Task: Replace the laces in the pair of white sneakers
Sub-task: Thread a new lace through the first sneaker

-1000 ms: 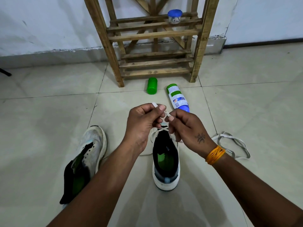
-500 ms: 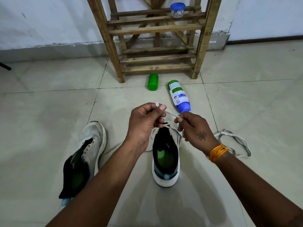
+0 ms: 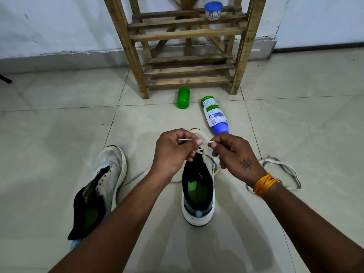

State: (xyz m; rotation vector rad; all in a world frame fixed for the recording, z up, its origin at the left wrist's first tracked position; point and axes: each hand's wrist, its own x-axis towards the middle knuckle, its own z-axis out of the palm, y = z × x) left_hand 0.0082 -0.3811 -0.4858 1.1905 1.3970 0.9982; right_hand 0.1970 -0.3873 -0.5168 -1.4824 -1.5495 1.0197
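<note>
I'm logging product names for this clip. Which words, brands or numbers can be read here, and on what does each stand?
None can be read.
Blue and green bottle lying on the floor: printed label, too small and blurred.
Sneaker between the hands: small mark on the insole, illegible.
Blue-lidded jar on the wooden rack: no readable text.
Right hand: a tattooed symbol, not legible as text.
</note>
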